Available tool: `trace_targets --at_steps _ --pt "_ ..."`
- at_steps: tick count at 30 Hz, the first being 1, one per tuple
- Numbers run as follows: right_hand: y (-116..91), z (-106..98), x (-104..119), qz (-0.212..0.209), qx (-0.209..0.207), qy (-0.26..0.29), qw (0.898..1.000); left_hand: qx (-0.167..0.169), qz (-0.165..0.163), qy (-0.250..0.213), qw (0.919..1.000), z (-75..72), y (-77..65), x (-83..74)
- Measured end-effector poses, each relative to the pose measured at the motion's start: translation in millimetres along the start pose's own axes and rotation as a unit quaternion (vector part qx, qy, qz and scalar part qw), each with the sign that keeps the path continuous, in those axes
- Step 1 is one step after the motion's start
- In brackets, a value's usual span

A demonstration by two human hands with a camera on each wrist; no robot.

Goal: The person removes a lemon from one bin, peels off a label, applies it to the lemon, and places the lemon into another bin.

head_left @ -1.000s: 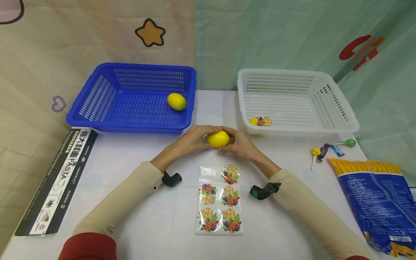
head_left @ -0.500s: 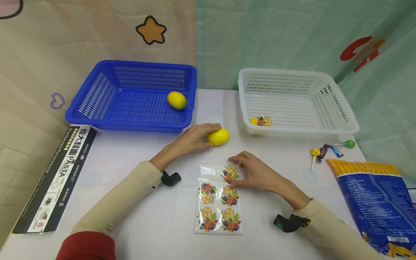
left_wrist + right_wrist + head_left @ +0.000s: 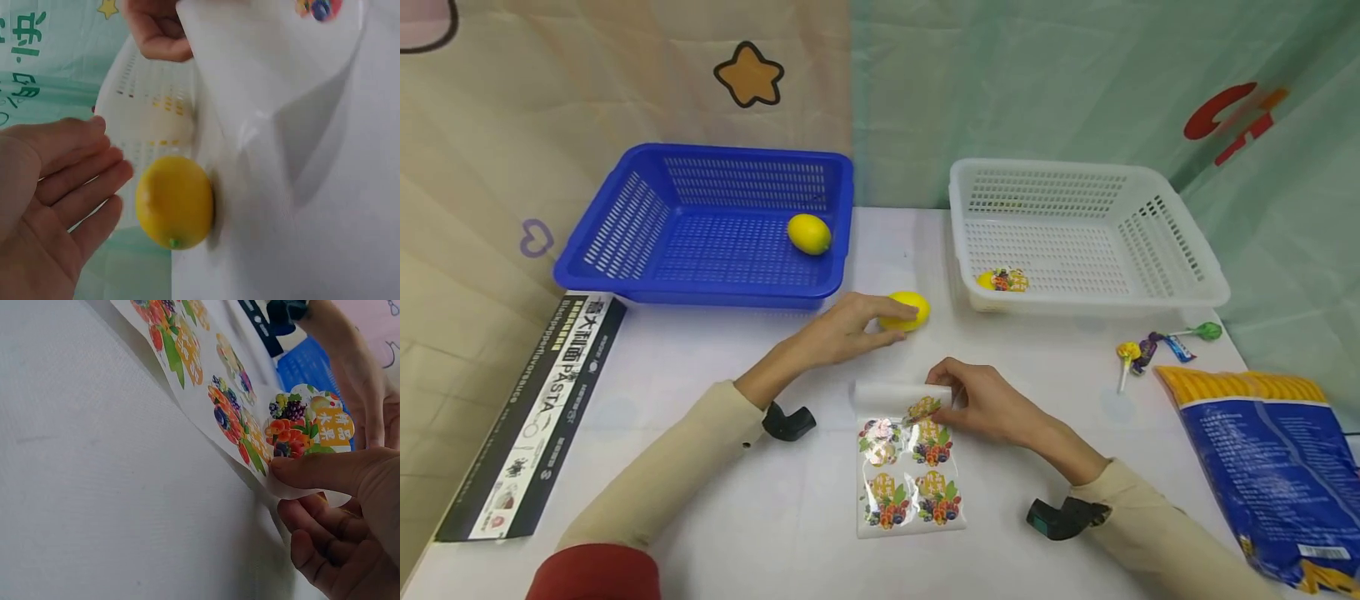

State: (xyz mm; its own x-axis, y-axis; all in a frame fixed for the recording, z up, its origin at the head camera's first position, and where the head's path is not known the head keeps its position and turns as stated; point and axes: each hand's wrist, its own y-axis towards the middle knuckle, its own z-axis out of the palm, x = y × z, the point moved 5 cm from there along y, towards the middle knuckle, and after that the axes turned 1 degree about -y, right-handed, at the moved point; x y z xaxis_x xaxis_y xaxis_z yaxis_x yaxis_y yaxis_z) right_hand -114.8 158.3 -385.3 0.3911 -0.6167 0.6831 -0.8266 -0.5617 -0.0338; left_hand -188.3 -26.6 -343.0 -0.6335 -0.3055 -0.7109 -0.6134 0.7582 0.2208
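Observation:
A yellow lemon (image 3: 916,305) rests on the white table in the middle, its green stem end showing in the left wrist view. My left hand (image 3: 838,331) hovers beside and partly over it in the head view. The left wrist view has this hand's fingers (image 3: 94,194) extended, with a small gap to the lemon. My right hand (image 3: 992,406) pinches the top right corner of a fruit-sticker sheet (image 3: 898,479) between thumb and fingers. The sheet's upper end bends up off the table. In the right wrist view, a fruit sticker (image 3: 306,425) stands up at the thumb.
A blue basket (image 3: 700,296) with another lemon (image 3: 809,234) stands back left. Back right, a white basket (image 3: 1097,302) contains a stickered lemon (image 3: 987,281). Lollipops (image 3: 1127,354) and a blue-yellow bag (image 3: 1277,467) lie right; a black pasta box (image 3: 535,417) lies left.
My right hand has left the lemon, come down to the sticker sheet and lifted its upper corner. My left hand has loosened its hold on the lemon, its fingers now straighter.

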Motion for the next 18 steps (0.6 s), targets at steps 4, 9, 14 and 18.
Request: trace_targets --at_steps 4,9,14,18 --pt "0 0 -2 0.008 0.001 0.008 1.0 0.078 0.028 -0.022 0.9963 13.8 -4.2 -19.0" --pt "0 0 -3 0.017 -0.003 0.021 1.0 0.131 0.014 0.006 0.9912 29.5 -7.7 -25.3" --pt "1 1 -2 0.016 0.001 0.033 0.999 0.128 -0.003 0.021 0.9916 34.6 -8.6 -22.4" --pt "0 2 -2 0.02 0.003 0.022 1.0 0.113 0.005 0.023 0.9933 34.2 -8.6 -21.1"
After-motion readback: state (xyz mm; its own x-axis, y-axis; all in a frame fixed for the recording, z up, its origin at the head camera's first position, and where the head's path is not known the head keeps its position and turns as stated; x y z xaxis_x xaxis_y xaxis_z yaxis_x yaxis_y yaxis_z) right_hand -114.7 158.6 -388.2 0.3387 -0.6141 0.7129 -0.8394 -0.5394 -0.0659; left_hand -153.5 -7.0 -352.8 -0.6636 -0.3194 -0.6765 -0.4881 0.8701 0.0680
